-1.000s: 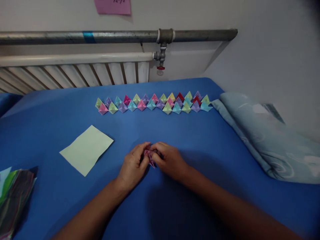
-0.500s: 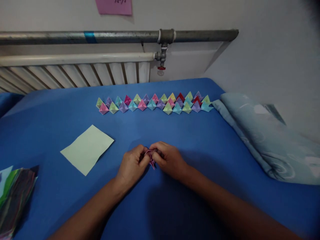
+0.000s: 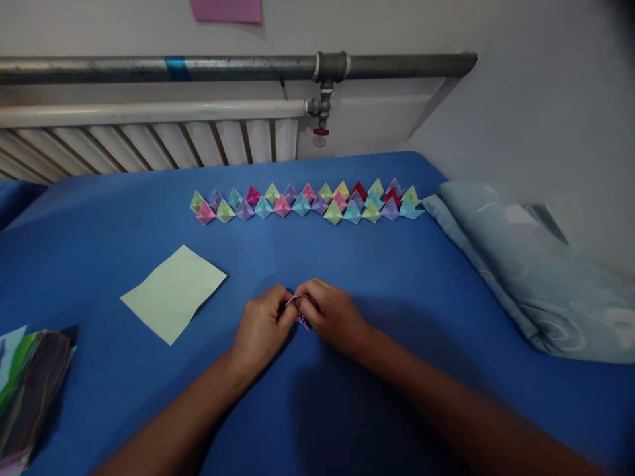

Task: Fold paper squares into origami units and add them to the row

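So our left hand [image 3: 262, 322] and right hand [image 3: 331, 314] are both pinching the pink folded paper [image 3: 302, 322], which sits smack between them, neither hand nearer, its tip poking out toward us.

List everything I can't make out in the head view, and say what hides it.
In the head view:
- Pink folded paper: mostly covered by the left hand and right hand, so its full shape can't be told.
- Back-row paper shapes: lower parts hidden behind the front row.
- Paper stack: cut off by the left edge.
- Pink note: cut off by the top edge.
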`<state>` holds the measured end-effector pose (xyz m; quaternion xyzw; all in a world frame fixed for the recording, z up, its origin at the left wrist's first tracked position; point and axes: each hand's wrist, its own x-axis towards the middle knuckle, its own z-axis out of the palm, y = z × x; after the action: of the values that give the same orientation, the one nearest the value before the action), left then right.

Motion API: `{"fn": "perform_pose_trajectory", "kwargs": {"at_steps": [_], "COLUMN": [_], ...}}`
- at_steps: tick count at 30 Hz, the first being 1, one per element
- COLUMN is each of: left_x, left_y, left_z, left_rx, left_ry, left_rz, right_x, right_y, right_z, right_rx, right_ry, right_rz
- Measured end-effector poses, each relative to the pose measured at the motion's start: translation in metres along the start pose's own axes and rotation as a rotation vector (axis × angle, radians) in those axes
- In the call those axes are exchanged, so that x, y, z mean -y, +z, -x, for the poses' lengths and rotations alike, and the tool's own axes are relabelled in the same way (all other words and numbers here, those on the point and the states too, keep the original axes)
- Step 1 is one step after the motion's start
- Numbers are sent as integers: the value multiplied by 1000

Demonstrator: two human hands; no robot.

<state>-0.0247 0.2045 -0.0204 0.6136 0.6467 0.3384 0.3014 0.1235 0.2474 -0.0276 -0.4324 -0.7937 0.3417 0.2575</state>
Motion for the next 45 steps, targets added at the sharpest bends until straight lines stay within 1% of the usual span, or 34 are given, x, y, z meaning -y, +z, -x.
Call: {"fn": "perform_pose_trajectory", "kwargs": {"at_steps": [4, 5, 7, 9, 12, 15, 18, 22, 25, 33, 39, 45], "left_x": [2, 3, 5, 6, 7, 5, 0, -8, -10, -10, -12, -13], "left_y": [-2, -2, -2, -2, -1, 1, 4, 7, 7, 10, 12, 13], "left_z": [-5, -6, -9, -10, -10, -8, -6, -3, -1, 0, 3, 4], "left_rx": [-1, -8, -21, -35, -39, -49, -52, -27, -29, -64, -2, 27], "left_ry": [-215, -258, -297, -301, -307, -317, -342, -379, -395, -437, -421, -388], "left_rz": [262, 325, 435, 517, 583, 598, 623, 693, 734, 849, 874, 880], "right_x": [0, 1, 1, 1, 1, 1, 2, 4, 4, 4, 0, -3], "right_y": [-7, -8, -10, -8, -4, 0, 2, 3, 3, 3, 3, 4], "right_z": [6, 9, 15, 19, 19, 16, 14, 12, 11, 8, 7, 5], "right_rx": [-73, -97, -127, -128, -117, -136, -165, -173, -181, -160, -154, -151], "right_ry": [50, 48, -7, -89, -188, -214, -163, -71, -24, 30, 89, 94], "right_rz": [-222, -238, -188, -113, -44, -30, -40, -44, -57, -103, -129, -101]}}
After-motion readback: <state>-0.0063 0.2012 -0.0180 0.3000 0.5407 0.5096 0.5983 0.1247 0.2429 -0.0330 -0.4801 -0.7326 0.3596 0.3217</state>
